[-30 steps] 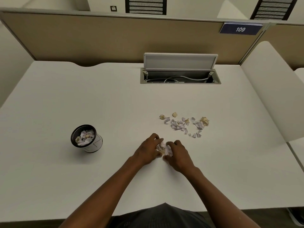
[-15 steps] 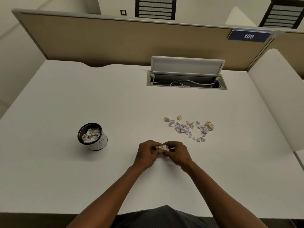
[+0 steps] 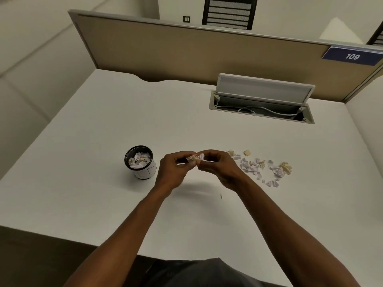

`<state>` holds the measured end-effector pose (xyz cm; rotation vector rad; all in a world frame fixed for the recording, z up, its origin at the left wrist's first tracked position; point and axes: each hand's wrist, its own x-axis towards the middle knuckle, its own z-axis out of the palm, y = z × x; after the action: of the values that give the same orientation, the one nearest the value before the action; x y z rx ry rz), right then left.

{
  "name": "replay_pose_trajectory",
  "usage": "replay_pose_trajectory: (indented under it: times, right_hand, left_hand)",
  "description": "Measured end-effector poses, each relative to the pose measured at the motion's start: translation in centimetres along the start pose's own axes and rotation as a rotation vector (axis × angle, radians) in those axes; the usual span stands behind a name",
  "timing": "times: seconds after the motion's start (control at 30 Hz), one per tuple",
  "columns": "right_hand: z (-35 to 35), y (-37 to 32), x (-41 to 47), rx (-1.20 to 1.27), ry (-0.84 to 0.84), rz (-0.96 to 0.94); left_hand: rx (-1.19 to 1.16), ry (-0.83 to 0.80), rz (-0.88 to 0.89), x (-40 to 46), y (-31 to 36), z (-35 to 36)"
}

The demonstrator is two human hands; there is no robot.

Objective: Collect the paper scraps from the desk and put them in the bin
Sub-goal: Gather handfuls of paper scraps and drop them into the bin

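Note:
A small bunch of paper scraps point(image 3: 196, 158) is pinched between my left hand point(image 3: 175, 170) and my right hand point(image 3: 218, 166), both lifted above the white desk point(image 3: 103, 193). Just left of my left hand stands the bin point(image 3: 143, 170), a small round cup with a black rim, with several white and yellowish scraps inside. To the right of my right hand a loose pile of scraps point(image 3: 261, 167) lies spread on the desk. One tiny scrap point(image 3: 221, 196) lies on the desk below my right wrist.
An open cable hatch point(image 3: 262, 104) with a raised lid and wires sits at the back of the desk. A beige partition point(image 3: 186, 52) with a blue 109 sign point(image 3: 352, 56) stands behind. A white side panel point(image 3: 369, 129) borders the right.
My hands have lifted off the desk with the gathered scraps and moved left toward the bin. One tiny scrap now lies where they were.

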<state>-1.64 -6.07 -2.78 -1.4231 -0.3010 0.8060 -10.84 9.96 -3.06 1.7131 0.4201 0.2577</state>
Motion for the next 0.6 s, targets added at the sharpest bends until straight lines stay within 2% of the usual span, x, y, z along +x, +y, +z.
replay_pose_trajectory:
  times: [0.17, 0.33, 0.5, 0.6]
  right_hand:
    - [4.4, -2.3, 3.0, -0.1, -0.059, -0.038]
    - [9.7, -3.3, 5.8, -0.321, -0.098, -0.06]
    - [13.5, -3.2, 7.9, -0.762, -0.076, -0.18]
    - [14.7, -3.0, 8.4, -0.969, -0.109, -0.264]
  left_hand:
    - [-0.026, 0.118, 0.028, 0.3, 0.4, -4.7]
    - [0.11, 0.234, 0.008, 0.2, 0.0, -9.8]
    - [0.362, 0.29, -0.052, 0.4, -0.8, -13.2]
    - [0.528, 0.267, -0.048, 0.3, -1.2, -13.6]
